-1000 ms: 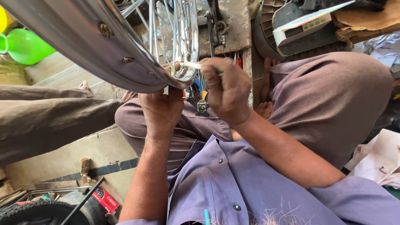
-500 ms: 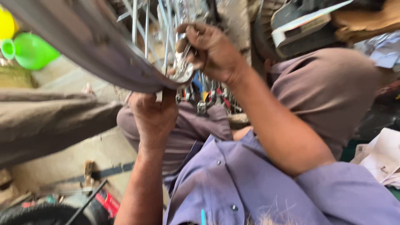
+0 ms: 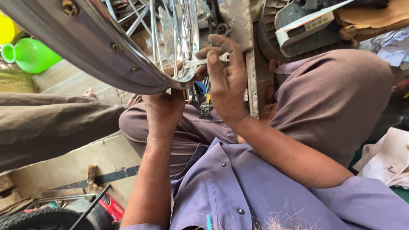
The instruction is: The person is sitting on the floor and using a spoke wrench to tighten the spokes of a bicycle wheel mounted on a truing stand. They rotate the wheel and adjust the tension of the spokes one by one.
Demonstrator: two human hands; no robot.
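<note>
Left hand [image 3: 164, 110] clamps the wheel rim [image 3: 91, 51] from below at six o'clock. Right hand [image 3: 226, 81], at three o'clock of it, pinches a small spanner [image 3: 204, 61] against the spokes [image 3: 174, 34]

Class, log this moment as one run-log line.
left hand: grips shiny metal wheel rim | right hand: holds small silver spanner at spokes

So the right hand [image 3: 226, 81] dropped back down from half a second ago, when it was up high among the spokes [image 3: 164, 34]. Now it sits beside the wheel rim [image 3: 106, 59] again, a bit higher than a second ago, small spanner [image 3: 206, 61] showing between its fingers. The left hand [image 3: 164, 113] came up slightly under the rim.
</note>
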